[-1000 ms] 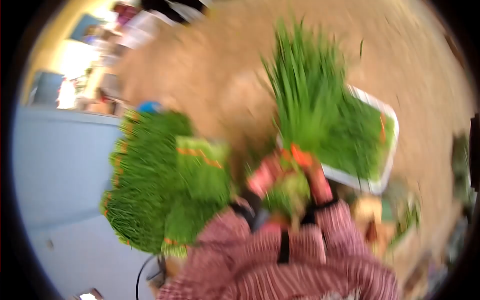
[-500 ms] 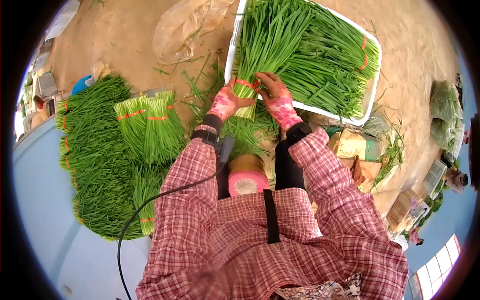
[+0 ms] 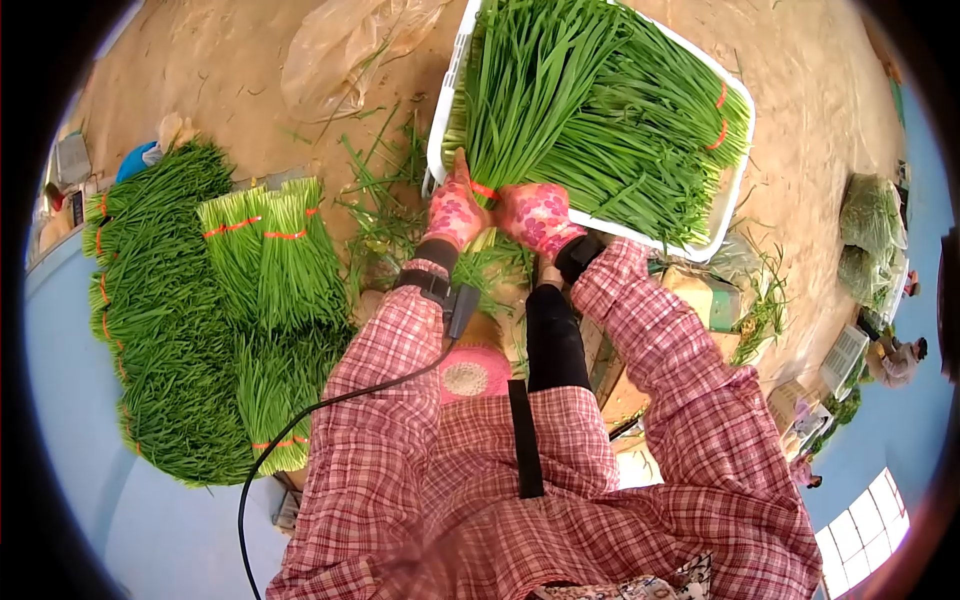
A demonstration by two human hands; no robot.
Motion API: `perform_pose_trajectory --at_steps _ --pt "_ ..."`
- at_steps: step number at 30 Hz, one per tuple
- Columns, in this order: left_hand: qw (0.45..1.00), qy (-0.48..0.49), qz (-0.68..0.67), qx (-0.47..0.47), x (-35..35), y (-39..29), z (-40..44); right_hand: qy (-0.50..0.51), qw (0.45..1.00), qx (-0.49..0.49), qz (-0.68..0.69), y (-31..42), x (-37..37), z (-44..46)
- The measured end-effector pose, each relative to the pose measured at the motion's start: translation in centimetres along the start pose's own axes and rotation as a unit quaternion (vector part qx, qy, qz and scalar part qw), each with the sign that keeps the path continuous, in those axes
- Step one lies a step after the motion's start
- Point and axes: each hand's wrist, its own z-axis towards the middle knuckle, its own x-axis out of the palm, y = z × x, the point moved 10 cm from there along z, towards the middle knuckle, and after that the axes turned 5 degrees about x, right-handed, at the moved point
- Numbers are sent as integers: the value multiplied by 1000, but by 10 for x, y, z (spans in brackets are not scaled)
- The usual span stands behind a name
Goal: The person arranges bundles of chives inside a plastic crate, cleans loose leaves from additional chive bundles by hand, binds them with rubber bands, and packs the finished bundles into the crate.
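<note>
My left hand (image 3: 456,212), in a pink floral glove with bare fingertips, is closed around the left side of a bunch of green chives (image 3: 525,95). My right hand (image 3: 537,218), gloved alike, grips the same bunch from the right, its fingers mostly hidden. Between both hands, a red band (image 3: 484,190) circles the pale stem end. The leaves point away from me, over a white plastic crate (image 3: 448,100). Inside the crate, more chives (image 3: 625,160) lie on the right, with red bands near their stem ends.
To my left is a large pile of banded chive bunches (image 3: 175,320). Loose leaves (image 3: 385,205) litter the floor beside the crate. A clear plastic sheet (image 3: 350,55) lies beyond. A pink round seat (image 3: 470,375) is below my hands. Bagged greens (image 3: 870,230) and a person (image 3: 898,362) are far right.
My right hand has turned from fingertips at the band to a closed grip with its back showing. Both hands and the bunch now sit slightly lower in view, which has also shifted.
</note>
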Motion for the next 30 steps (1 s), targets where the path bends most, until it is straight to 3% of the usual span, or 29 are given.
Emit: perform_pose_trajectory --at_steps 2,3,4,5,6,8,9,10,11,12,13,14,15,18,20,21,22,23,26,27,29,30 --pt "1000 -4 2 -12 1 -1 -2 22 948 181 263 -41 28 0" --pt "1000 -16 4 -11 2 -5 -1 -49 923 111 366 -48 66 6" --pt "999 -22 20 -19 -4 -13 -7 135 709 170 671 -37 105 -1" --pt "999 -39 20 -4 1 -7 -3 236 399 331 822 -21 130 -26" --pt "998 -59 19 10 7 3 3 166 312 386 852 -12 130 -27" --pt "998 -50 18 -14 5 6 5 173 249 319 898 4 119 -20" --pt "999 -47 6 -7 2 5 5 197 316 291 881 2 111 -21" --pt "999 -44 -6 0 -2 0 3 232 454 286 811 -11 103 -22" --pt "998 -60 -5 -6 -11 -12 -4 98 729 301 607 -49 78 -20" --pt "998 -66 -21 7 -9 -11 0 -50 906 274 318 -66 31 -23" --pt "997 -69 -37 19 -3 -3 7 -66 931 237 268 -51 -8 -34" --pt "996 -72 -51 31 -4 -3 7 -139 929 198 282 -57 -19 -37" --pt "997 -60 -49 28 -1 1 5 -144 886 233 373 -89 3 -32" --pt "994 -96 -5 53 -8 3 4 -83 681 342 642 -122 52 -13" --pt "989 -115 -44 84 -13 1 -1 -72 697 316 639 -108 50 5" --pt "989 -107 -69 81 -15 3 -2 -72 680 319 657 -111 68 18" --pt "988 -99 -94 79 -16 7 -2 -146 658 314 669 -113 66 20" --pt "991 -100 -49 71 -17 11 -1 -159 609 325 706 -110 77 18" --pt "991 -62 -107 57 -14 23 6 -198 470 324 797 -92 80 -3" --pt "991 -54 -114 47 -14 23 5 -186 411 252 856 -84 89 -3" --pt "969 -56 -232 69 25 88 46 -147 379 229 885 -62 86 -33" --pt "984 -58 -151 76 2 50 22 -133 362 221 896 -56 93 -51"
